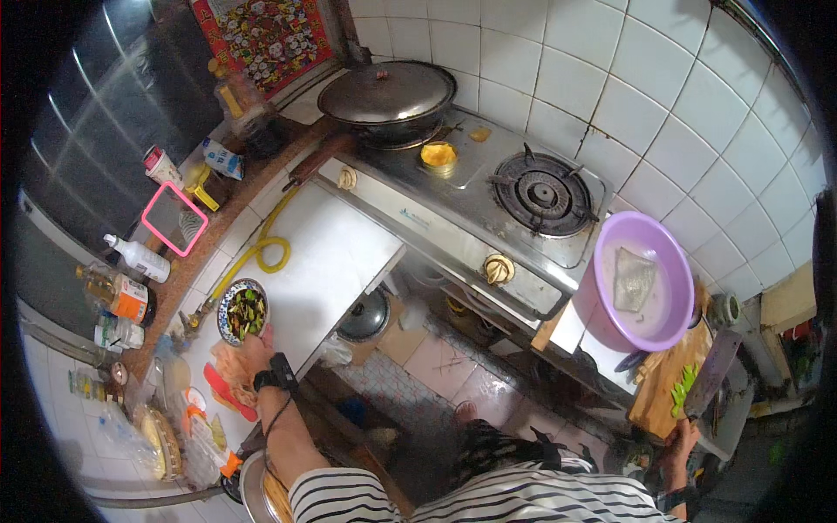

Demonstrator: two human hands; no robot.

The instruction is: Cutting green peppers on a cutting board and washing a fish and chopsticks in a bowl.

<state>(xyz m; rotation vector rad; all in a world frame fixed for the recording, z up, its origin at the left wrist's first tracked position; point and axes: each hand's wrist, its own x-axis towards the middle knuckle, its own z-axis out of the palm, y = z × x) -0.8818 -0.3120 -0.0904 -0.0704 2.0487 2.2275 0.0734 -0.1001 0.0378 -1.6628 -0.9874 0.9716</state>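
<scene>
My left hand [256,353] is at the near rim of a patterned bowl [225,312] on the white counter at the left; whether it grips the rim I cannot tell. Dark and green chopped food [248,310] fills the bowl. At the right, my right hand [683,439] holds the handle of a cleaver [716,372], its broad blade slanting over the right side of a wooden cutting board [654,413]. Beside the blade, cut green pieces [684,391] lie on the board.
A purple basin [605,287] with cloudy liquid and a mesh cloth [633,280] stands beyond the board. A gas stove [471,196] bears a lidded wok [387,95]. A yellow hose [265,245] curls behind the bowl; bottles [124,294] line the ledge at left.
</scene>
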